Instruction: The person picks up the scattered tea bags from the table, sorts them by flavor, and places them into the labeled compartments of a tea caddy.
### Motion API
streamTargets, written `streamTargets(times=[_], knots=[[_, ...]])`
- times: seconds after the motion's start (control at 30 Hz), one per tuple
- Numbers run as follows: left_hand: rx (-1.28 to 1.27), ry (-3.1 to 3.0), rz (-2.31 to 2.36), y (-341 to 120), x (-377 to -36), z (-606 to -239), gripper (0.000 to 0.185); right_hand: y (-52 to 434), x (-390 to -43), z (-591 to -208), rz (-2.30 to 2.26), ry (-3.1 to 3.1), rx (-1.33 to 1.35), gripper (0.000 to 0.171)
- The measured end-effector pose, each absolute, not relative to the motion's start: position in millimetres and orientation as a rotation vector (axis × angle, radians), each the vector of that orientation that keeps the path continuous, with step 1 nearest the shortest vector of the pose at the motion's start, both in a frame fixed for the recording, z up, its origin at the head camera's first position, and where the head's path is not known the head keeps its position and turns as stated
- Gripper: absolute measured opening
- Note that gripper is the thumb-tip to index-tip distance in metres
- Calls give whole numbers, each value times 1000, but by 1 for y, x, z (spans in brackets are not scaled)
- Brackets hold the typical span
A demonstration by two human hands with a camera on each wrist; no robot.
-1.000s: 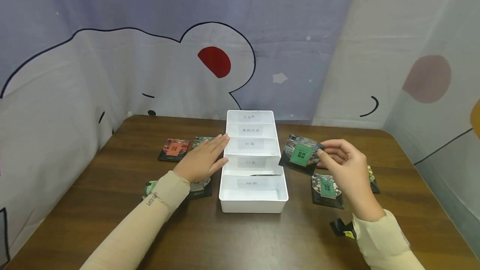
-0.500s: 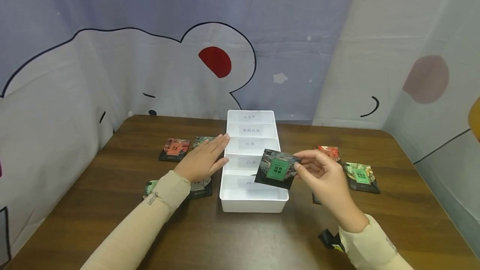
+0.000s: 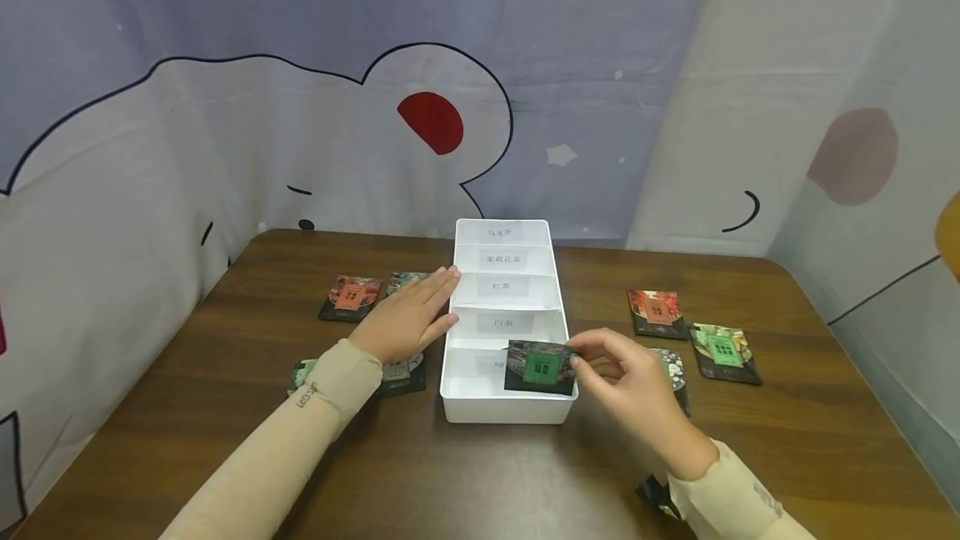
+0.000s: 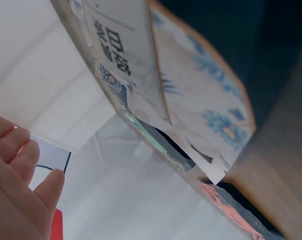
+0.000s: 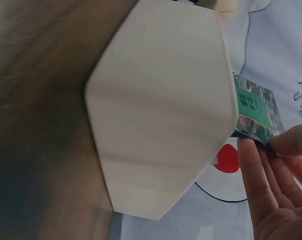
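Note:
A white divided box [image 3: 502, 412] with labelled compartments stands mid-table. My right hand [image 3: 630, 382] pinches a dark tea sachet [image 3: 542, 367] with a green label by its right edge, between thumb and fingers. The sachet is tilted, its lower part at the nearest compartment, just inside the front rim. In the right wrist view, the sachet [image 5: 256, 107] shows above the box's side wall [image 5: 161, 110], thumb on its edge. My left hand [image 3: 405, 319] lies with straight fingers at the box's left rim, holding nothing. The left wrist view shows its fingers [image 4: 23, 155] beside the box wall.
Left of the box lie several tea sachets, one red-labelled [image 3: 349, 298], others partly under my left hand and forearm. On the right are a red sachet [image 3: 657, 312], a yellow-green one [image 3: 724, 352] and one partly hidden by my hand. A small black object [image 3: 656, 493] sits near my right sleeve.
My right hand has carried the green-labelled sachet leftward and down, from right of the box to the nearest compartment. The sachets on the right have come into fuller view. My left hand stays put.

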State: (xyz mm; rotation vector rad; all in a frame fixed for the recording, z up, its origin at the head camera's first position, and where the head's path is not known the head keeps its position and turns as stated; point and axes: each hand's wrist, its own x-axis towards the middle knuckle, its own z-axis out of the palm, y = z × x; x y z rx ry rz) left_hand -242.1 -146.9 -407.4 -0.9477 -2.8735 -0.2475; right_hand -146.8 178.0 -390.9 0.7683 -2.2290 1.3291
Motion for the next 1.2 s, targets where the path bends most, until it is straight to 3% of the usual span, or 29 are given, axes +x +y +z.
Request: streamTargets(times=[0.3, 0.67, 1.2], knots=[[-963, -2854, -246, -147, -244, -407, 69, 185, -144, -401, 1191, -2182, 975, 35], [-968, -2863, -245, -147, -244, -407, 69, 190, -145, -406, 1088, -2114, 1252, 19], [-964, -2861, -262, -148, -243, -408, 68, 196, -155, -403, 1051, -2121, 1210, 10]])
